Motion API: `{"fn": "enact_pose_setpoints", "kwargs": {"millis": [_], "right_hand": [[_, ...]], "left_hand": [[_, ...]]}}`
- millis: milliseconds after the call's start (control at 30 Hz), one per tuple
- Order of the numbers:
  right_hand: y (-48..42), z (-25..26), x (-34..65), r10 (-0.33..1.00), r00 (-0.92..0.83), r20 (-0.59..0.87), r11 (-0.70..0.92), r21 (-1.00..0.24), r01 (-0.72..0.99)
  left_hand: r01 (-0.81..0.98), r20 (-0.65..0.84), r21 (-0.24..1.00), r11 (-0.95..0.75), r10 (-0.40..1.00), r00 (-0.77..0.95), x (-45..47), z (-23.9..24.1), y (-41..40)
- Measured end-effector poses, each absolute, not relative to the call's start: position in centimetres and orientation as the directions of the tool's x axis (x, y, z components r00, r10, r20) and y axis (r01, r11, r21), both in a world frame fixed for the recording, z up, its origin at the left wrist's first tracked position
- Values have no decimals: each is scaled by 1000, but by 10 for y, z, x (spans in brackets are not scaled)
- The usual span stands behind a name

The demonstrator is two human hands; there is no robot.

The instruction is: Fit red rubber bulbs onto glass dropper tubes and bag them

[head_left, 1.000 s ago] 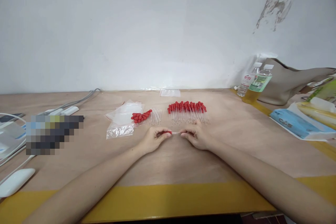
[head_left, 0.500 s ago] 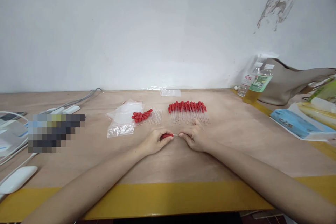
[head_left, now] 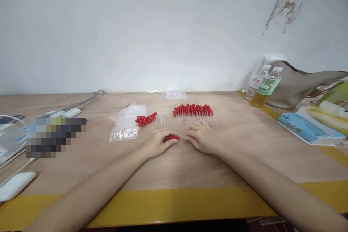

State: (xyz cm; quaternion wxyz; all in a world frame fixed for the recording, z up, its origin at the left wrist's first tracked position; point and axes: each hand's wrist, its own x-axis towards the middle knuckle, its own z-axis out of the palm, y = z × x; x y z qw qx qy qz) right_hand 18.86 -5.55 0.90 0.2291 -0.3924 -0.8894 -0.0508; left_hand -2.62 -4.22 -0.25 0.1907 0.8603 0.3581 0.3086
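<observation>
In the middle of the table, my left hand (head_left: 160,142) is closed on a red rubber dropper bulb (head_left: 174,137). A thin clear tube (head_left: 182,137) runs from the bulb's open end to my right hand (head_left: 200,137), whose thumb and fingers pinch it. How far the tube sits inside the bulb is hidden. Behind my right hand lie rows of droppers (head_left: 193,110), red bulbs pointing to the wall and clear tubes toward me. Beyond my left hand is a pile of loose red bulbs (head_left: 144,120), beside a group of loose clear tubes (head_left: 160,120).
Clear plastic bags (head_left: 124,135) lie left of the loose bulbs, and another bag (head_left: 176,95) is near the wall. Two bottles (head_left: 268,86), a grey bag (head_left: 285,87) and a blue tissue pack (head_left: 310,128) stand right. A white mouse (head_left: 17,186) and cables are left.
My right hand's fingers have curled closer around the tube, and the raised finger has come down. The bulb and tube stay lined up between my hands. The view has shifted slightly.
</observation>
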Motion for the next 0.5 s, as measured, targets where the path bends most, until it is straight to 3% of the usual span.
{"fn": "enact_pose_setpoints", "kwargs": {"millis": [133, 267, 367, 500], "right_hand": [[-42, 10, 209, 774, -429, 466, 596, -307, 742], [-12, 15, 233, 905, -9, 425, 261, -540, 800], [13, 17, 244, 898, 182, 402, 78, -550, 831], [34, 10, 245, 891, 230, 392, 6, -516, 857]], "left_hand": [[542, 411, 535, -648, 760, 503, -35, -4, -38], [576, 399, 489, -655, 755, 520, -37, -4, -36], [584, 381, 471, -661, 750, 541, -36, -4, -36], [573, 372, 487, -659, 750, 547, -36, -3, -37]]}}
